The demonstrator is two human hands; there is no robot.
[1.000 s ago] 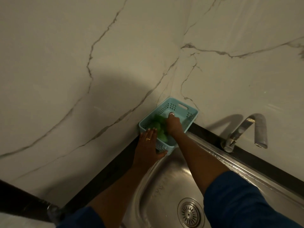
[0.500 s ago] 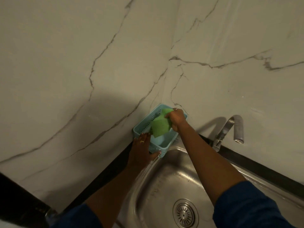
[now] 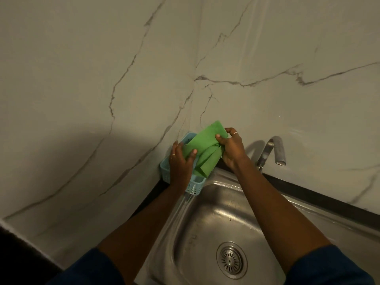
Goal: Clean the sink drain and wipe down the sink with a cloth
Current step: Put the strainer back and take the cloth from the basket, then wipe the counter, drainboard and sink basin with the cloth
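A green cloth (image 3: 202, 150) is held up above a light blue plastic basket (image 3: 181, 177), which sits at the back left corner of the stainless steel sink (image 3: 207, 221), against the marble-patterned wall (image 3: 102, 79). The cloth is partly folded, its upper corner raised against the wall and its lower end hanging down to the basket's rim.

The right hand (image 3: 232, 149) pinches the cloth's upper right part between thumb and curled fingers; a ring shows on one finger. The left hand (image 3: 181, 161) grips the cloth's lower left edge, thumb pressed on top of the fabric and fingers closed behind it, and it covers much of the basket.

Both forearms reach forward over the sink basin, with dark blue sleeves (image 3: 329, 268) at the bottom edge. The round slotted drain strainer (image 3: 231, 260) lies in the near part of the basin, well apart from the cloth. A curved metal faucet (image 3: 271, 151) stands at the back edge of the sink, to the right of the right hand, its spout turned downward. A dark strip (image 3: 318, 197) runs between the sink's back edge and the wall.
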